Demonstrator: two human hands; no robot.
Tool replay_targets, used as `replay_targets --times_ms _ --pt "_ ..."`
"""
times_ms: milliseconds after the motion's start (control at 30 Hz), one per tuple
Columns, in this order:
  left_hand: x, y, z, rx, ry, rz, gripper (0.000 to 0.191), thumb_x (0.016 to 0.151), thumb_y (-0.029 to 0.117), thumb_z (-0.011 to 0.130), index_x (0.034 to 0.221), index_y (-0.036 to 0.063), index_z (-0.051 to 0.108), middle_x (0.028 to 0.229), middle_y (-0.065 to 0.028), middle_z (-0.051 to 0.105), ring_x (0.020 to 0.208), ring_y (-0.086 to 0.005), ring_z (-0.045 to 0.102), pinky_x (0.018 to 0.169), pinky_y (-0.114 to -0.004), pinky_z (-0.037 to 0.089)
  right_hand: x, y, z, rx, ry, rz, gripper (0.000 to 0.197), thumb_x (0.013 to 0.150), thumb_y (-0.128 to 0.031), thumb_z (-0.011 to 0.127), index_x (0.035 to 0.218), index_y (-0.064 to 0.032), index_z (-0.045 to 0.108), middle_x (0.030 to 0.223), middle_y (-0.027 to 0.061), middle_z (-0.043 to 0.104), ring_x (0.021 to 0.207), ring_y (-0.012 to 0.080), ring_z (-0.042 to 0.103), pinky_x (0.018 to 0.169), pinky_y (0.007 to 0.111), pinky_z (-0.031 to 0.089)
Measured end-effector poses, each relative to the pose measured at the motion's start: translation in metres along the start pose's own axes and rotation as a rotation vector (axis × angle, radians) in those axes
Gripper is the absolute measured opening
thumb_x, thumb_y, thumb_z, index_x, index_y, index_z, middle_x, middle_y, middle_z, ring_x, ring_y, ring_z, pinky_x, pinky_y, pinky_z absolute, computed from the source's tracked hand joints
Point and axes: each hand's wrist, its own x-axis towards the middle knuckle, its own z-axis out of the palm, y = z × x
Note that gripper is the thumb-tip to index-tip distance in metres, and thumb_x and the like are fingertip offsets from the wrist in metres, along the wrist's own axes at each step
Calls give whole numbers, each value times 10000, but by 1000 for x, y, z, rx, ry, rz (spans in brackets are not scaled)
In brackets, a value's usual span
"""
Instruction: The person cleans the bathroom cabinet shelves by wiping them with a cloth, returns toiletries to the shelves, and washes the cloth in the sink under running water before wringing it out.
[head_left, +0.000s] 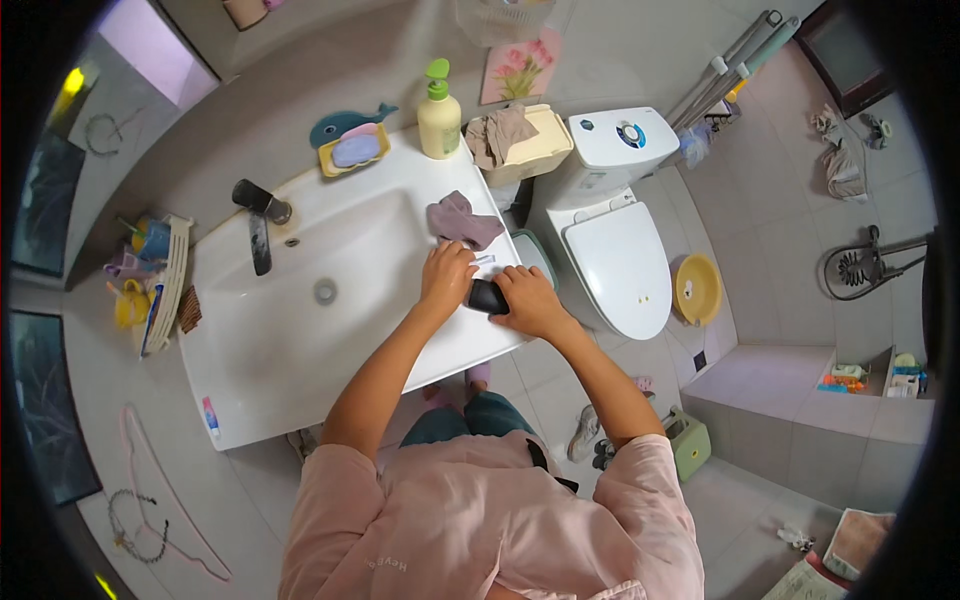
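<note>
On the right part of the white washbasin counter (450, 349), my right hand (531, 301) is closed round a small black object (488, 297), whose kind I cannot tell. Close beside it, my left hand (448, 276) rests with bent fingers at the left end of a small whitish tube or packet (484, 260); its fingertips touch or pinch that end, and the exact grip is hidden. A crumpled mauve cloth (465, 220) lies just beyond my left hand.
Left of my hands is the basin with a black faucet (259, 214). A pump bottle (439, 120) and a yellow soap dish (354, 151) stand at the back. A cream bin with a brown cloth (501, 136) and a closed toilet (622, 262) are to the right.
</note>
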Motion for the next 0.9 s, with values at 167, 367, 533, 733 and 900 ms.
replay_targets --times_ms 167,367,533,733,900 --pt "17 -2 -52 19 54 -39 131 755 124 706 846 50 648 870 -77 600 902 -278 551 803 -397 438 16 -8 -30 96 63 -9 541 598 -301 798 1024 -26 609 960 113 597 929 291 568 812 377 433" --pt "80 16 -179 -29 575 89 188 791 95 678 961 19 658 899 -111 593 891 -303 543 793 -401 437 86 -39 -150 247 473 -84 519 602 -263 800 1020 -16 617 948 154 612 910 347 576 803 418 465" --pt "121 70 -312 75 833 248 217 793 84 665 1000 21 655 881 -106 578 855 -305 537 758 -397 443 147 -84 -281 272 814 -312 522 619 -232 813 1041 1 614 944 160 610 892 340 591 775 407 480" --pt "169 117 -424 330 1054 383 178 788 100 670 960 53 660 898 -73 589 868 -271 544 755 -384 442 187 -138 -420 137 952 -423 548 657 -223 807 1104 14 597 994 150 602 911 293 600 812 360 483" --pt "209 120 -482 541 1058 303 156 807 120 649 949 57 657 908 -67 581 888 -265 549 782 -372 433 216 -155 -485 -115 929 -409 575 657 -247 795 1143 -11 598 1006 140 603 972 312 573 841 393 466"
